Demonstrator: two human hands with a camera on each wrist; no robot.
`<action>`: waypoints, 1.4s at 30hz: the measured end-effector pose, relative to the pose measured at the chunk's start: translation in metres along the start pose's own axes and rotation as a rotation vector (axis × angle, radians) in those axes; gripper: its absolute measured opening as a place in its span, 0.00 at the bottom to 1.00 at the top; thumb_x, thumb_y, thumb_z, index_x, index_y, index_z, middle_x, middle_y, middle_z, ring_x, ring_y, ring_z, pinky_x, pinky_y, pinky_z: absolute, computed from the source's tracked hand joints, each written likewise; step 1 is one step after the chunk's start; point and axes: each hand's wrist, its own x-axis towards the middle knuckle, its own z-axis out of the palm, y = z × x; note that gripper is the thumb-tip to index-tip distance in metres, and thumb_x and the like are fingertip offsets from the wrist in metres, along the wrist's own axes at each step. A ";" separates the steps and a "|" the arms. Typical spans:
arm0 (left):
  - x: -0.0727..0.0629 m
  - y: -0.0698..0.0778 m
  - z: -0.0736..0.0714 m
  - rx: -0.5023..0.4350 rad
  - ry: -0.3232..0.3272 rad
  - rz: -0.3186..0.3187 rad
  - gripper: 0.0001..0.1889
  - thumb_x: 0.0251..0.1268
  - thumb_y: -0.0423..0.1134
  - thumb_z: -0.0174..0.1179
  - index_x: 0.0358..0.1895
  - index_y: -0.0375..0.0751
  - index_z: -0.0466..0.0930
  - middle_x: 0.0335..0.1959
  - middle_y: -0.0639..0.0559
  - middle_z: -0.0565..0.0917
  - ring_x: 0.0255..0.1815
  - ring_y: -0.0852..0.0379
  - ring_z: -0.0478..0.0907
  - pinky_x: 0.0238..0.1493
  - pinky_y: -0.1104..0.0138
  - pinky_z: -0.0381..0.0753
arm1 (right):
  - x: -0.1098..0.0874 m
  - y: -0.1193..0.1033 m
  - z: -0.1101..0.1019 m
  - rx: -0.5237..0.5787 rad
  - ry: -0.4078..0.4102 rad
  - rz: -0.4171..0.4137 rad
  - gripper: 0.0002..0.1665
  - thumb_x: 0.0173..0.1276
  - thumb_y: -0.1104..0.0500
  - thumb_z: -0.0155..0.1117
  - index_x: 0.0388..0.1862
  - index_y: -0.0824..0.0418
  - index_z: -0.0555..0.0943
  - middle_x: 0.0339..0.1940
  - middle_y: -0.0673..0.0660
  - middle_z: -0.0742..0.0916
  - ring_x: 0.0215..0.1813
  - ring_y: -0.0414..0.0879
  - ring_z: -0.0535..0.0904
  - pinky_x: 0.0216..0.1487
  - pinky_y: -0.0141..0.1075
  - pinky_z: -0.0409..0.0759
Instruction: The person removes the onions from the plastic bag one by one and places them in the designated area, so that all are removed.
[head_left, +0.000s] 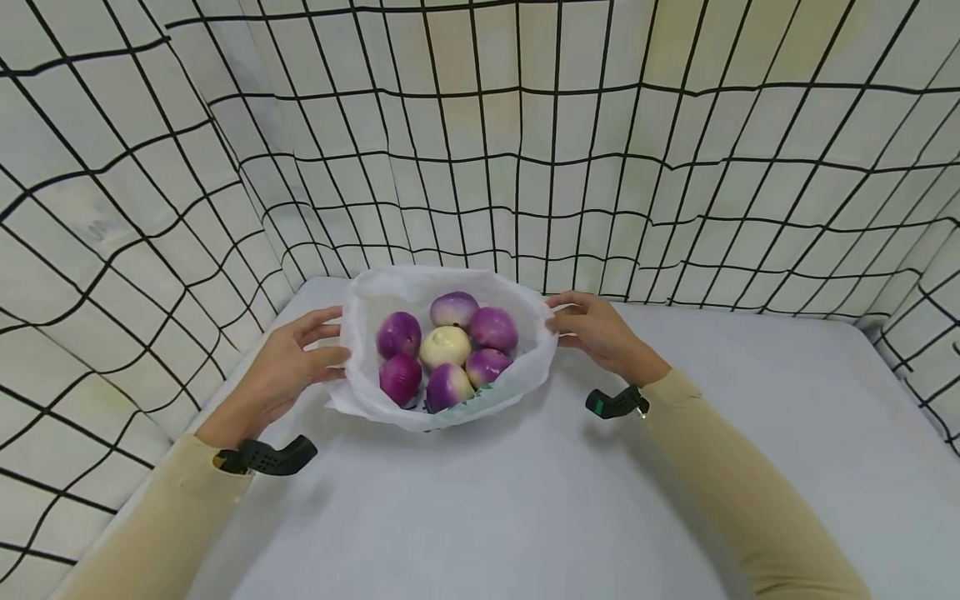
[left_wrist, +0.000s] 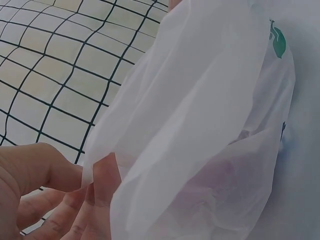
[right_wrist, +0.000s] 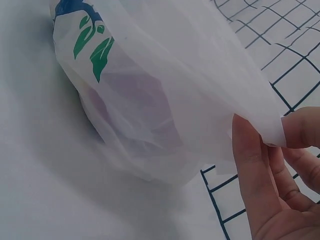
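Observation:
A white plastic bag (head_left: 360,392) with green leaf prints lies wide open on the table. Inside it are several purple onions (head_left: 400,335) around one pale yellow onion (head_left: 446,347). My left hand (head_left: 296,362) pinches the left side of the bag's rim; in the left wrist view the thumb (left_wrist: 60,170) and index finger nip the thin plastic. On the opposite side, my right hand (head_left: 600,333) pinches the rim between thumb and fingertips, as the right wrist view shows with the index finger (right_wrist: 252,170) against the film. Purple shows faintly through the bag wall.
The white table (head_left: 480,517) stretches in front of the bag and off to the right. Black netting (head_left: 517,158) over pale walls stands behind and to the left, close to the table's edge. Both wrists wear dark straps (head_left: 273,457).

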 end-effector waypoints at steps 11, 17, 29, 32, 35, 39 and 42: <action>0.000 0.003 0.009 -0.010 -0.050 0.035 0.40 0.74 0.40 0.62 0.84 0.50 0.52 0.75 0.35 0.70 0.47 0.68 0.85 0.51 0.65 0.90 | -0.021 0.000 -0.009 -0.022 0.012 -0.008 0.23 0.72 0.65 0.64 0.64 0.65 0.74 0.52 0.56 0.84 0.50 0.45 0.85 0.54 0.38 0.90; -0.003 0.007 0.019 -0.019 -0.072 0.068 0.40 0.74 0.39 0.62 0.84 0.48 0.53 0.74 0.35 0.71 0.48 0.67 0.86 0.51 0.65 0.90 | -0.034 0.001 -0.016 -0.055 0.028 0.009 0.23 0.73 0.65 0.64 0.65 0.64 0.74 0.52 0.56 0.83 0.50 0.47 0.84 0.54 0.38 0.90; -0.006 0.011 0.042 -0.083 -0.134 0.104 0.39 0.73 0.36 0.63 0.83 0.47 0.55 0.72 0.34 0.71 0.48 0.65 0.87 0.49 0.65 0.91 | -0.065 0.007 -0.041 -0.162 0.058 0.040 0.26 0.73 0.64 0.65 0.67 0.64 0.72 0.53 0.60 0.83 0.51 0.48 0.84 0.56 0.40 0.89; -0.007 0.010 0.044 -0.108 -0.145 0.107 0.40 0.72 0.35 0.63 0.83 0.46 0.55 0.71 0.33 0.72 0.47 0.65 0.87 0.49 0.65 0.91 | -0.070 0.010 -0.043 -0.176 0.057 0.048 0.26 0.73 0.64 0.65 0.67 0.64 0.72 0.54 0.60 0.82 0.51 0.48 0.84 0.57 0.40 0.89; -0.008 0.010 0.046 -0.123 -0.164 0.107 0.40 0.71 0.33 0.63 0.83 0.47 0.55 0.71 0.33 0.72 0.48 0.65 0.87 0.49 0.65 0.90 | -0.075 0.011 -0.045 -0.189 0.069 0.060 0.26 0.72 0.64 0.66 0.67 0.64 0.72 0.53 0.60 0.82 0.50 0.48 0.84 0.55 0.39 0.89; -0.010 0.011 0.046 -0.139 -0.188 0.112 0.41 0.71 0.33 0.63 0.83 0.48 0.54 0.70 0.34 0.72 0.49 0.66 0.87 0.49 0.66 0.90 | -0.080 0.010 -0.046 -0.196 0.080 0.073 0.27 0.73 0.63 0.67 0.67 0.64 0.72 0.52 0.58 0.82 0.49 0.47 0.84 0.54 0.38 0.90; -0.012 0.012 0.046 -0.142 -0.194 0.119 0.40 0.71 0.33 0.63 0.83 0.49 0.54 0.69 0.36 0.73 0.49 0.66 0.88 0.48 0.66 0.90 | -0.083 0.009 -0.046 -0.188 0.075 0.069 0.26 0.73 0.62 0.66 0.67 0.64 0.72 0.52 0.57 0.82 0.49 0.46 0.84 0.54 0.37 0.89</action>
